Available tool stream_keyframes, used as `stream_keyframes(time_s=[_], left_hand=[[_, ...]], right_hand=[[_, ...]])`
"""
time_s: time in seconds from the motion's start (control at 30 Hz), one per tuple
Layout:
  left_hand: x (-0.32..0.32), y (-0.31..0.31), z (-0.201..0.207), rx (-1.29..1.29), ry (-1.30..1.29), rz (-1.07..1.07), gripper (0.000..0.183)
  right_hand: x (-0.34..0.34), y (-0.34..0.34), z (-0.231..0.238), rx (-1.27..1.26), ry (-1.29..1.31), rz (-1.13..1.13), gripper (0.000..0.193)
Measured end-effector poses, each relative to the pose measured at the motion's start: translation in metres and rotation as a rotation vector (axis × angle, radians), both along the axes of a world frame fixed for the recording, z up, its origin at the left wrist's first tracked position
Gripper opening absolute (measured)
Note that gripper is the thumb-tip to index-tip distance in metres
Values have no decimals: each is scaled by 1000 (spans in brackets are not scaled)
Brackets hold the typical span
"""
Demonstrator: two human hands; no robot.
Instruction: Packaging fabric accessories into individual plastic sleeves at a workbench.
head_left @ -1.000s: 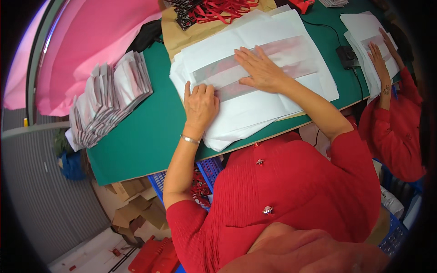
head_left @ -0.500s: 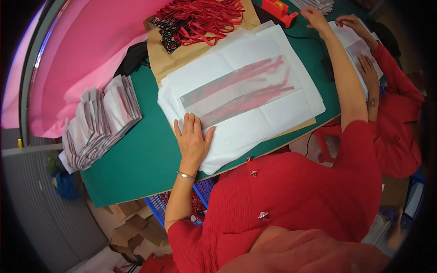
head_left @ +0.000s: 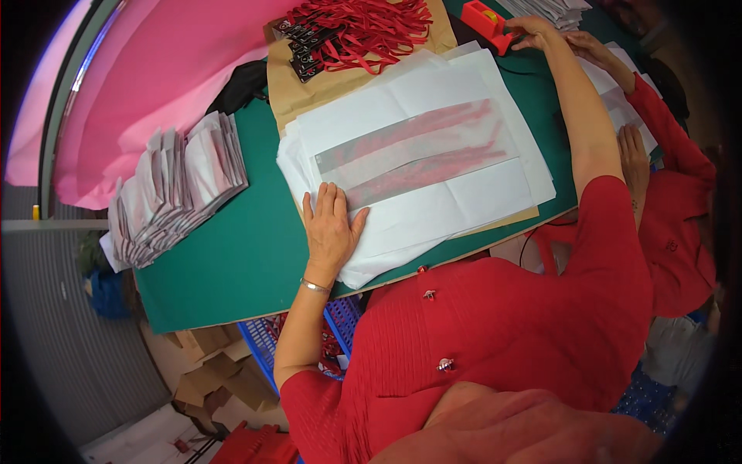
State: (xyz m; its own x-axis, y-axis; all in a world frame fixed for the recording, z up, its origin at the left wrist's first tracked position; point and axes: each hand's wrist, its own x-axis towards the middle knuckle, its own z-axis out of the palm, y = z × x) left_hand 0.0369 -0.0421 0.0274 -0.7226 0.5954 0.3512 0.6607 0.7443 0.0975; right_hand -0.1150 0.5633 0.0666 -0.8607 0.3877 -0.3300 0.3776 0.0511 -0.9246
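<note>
— How are the two hands placed?
— The left hand [head_left: 332, 233] lies flat, its fingers nearly together and the thumb spread wide; it rests on a pile of large white paper sheets [head_left: 448, 213], fingertips at the left end of a long, flat, see-through plastic sleeve [head_left: 417, 155] with red streaks showing through.
— And the right hand [head_left: 532, 35]?
— It is stretched far out, fingers bent, at the near end of a red tape dispenser [head_left: 484, 25] with a yellow-centred roll; I cannot tell whether it pinches anything.
— How does the sleeve lie?
— On top of the sheets, slanting slightly upward to the right; the sheets overlap brown wrapping paper [head_left: 287, 100] on a green tabletop [head_left: 259, 232].
— And farther out?
— Past the sheets, a heap of narrow red ribbons with black tags [head_left: 379, 32]; at the left, a leaning row of folded whitish packets [head_left: 178, 189]; at the right, a co-worker's hands [head_left: 634, 153] in red sleeves; under the table's edge, blue lattice-sided plastic crates [head_left: 261, 349].
</note>
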Motion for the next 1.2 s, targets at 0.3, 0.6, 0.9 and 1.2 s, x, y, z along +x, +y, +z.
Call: stream_keyframes(time_s=[0.3,0.6,0.9,1.2], left_hand=[[1,-1,-3,20,7,-4,50],[0,-1,-4,28,8,-11,50],[-8,-14,0,110,-90,-38,41],[-16,-35,-3,107,-32,-81,32]], right_hand=[[10,16,-13,-343,116,-76,17],[29,-25,-26,-295,215,-183,15],[98,-113,-5,-257,217,-99,24],[138,-322,26,-721,119,374,33]])
